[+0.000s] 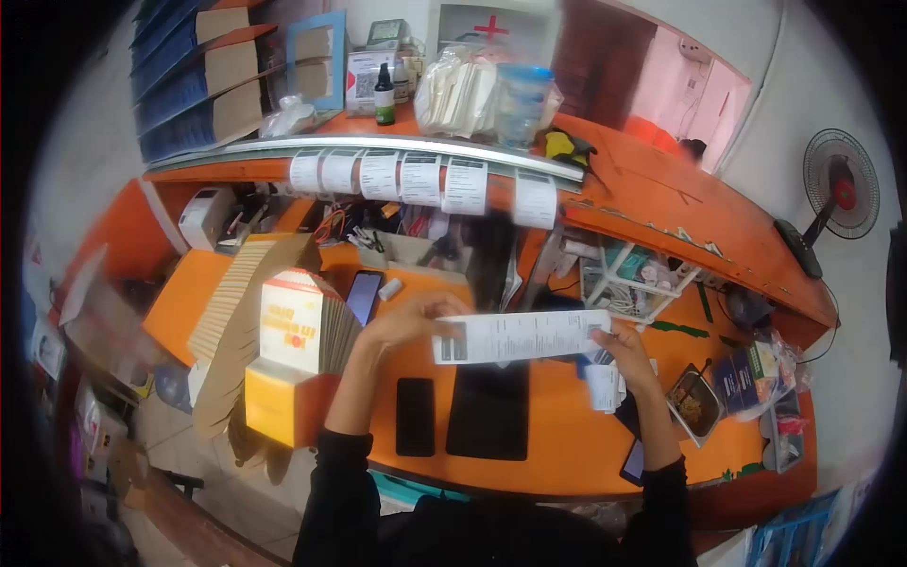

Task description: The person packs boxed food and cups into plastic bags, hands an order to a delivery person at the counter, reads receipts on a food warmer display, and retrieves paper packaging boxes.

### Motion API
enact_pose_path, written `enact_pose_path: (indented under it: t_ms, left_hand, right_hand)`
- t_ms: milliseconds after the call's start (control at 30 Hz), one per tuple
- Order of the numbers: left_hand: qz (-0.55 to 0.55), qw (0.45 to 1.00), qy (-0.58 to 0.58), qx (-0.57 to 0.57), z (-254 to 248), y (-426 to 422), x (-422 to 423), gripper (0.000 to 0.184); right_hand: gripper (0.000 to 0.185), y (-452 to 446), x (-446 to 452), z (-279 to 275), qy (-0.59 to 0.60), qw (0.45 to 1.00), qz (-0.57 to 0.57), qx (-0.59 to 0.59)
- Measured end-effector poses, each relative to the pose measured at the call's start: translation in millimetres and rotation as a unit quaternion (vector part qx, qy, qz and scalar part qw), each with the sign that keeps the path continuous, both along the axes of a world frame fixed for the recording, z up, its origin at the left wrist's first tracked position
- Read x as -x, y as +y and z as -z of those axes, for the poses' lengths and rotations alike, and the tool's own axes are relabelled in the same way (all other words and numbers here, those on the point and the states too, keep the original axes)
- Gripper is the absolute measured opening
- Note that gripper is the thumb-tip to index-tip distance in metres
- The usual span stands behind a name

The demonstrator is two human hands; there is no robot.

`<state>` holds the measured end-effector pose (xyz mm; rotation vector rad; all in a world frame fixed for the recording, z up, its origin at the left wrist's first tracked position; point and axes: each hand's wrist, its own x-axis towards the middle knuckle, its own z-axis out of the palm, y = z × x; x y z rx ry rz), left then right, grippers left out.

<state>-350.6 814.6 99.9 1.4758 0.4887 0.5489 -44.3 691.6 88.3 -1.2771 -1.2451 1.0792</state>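
A long white printed paper strip (pixel 524 337) is stretched sideways above the orange desk. My left hand (pixel 411 319) is closed on its left end, with fingers bent over the top edge. At the other end, my right hand (pixel 624 354) pinches the strip between thumb and fingers. Below the right hand hangs or lies another small printed slip (pixel 602 386); whether that hand holds it too is unclear. Beneath the strip are a black tablet-like slab (pixel 487 416) and a black phone (pixel 415 417) on the desk.
A yellow and white box (pixel 283 402) and stacked brown envelopes (pixel 236 293) stand left. Another phone (pixel 364 297) lies behind my left hand. On the right are a metal food tray (pixel 694 404), a white basket (pixel 642 283) and a fan (pixel 841 184). Printed slips (pixel 420 178) hang from the shelf.
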Motion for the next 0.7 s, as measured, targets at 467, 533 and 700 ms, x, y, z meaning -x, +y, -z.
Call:
enact_pose_path:
  t_ms: [467, 533, 700]
  left_hand:
    - [-0.128, 0.873, 0.038, -0.469, -105, 92, -88, 0.051]
    - [-0.118, 0.814, 0.051, -0.567, -110, 110, -102, 0.056]
    - [-0.181, 0.626, 0.032, -0.758, -103, 130, -118, 0.053]
  right_hand:
    - [0.026, 54, 31, 58, 0.156, 0.981, 0.052, 0.098]
    - [0.028, 67, 52, 65, 0.187, 0.975, 0.018, 0.120]
    - [0.030, 83, 85, 80, 0.212, 0.975, -0.037, 0.060]
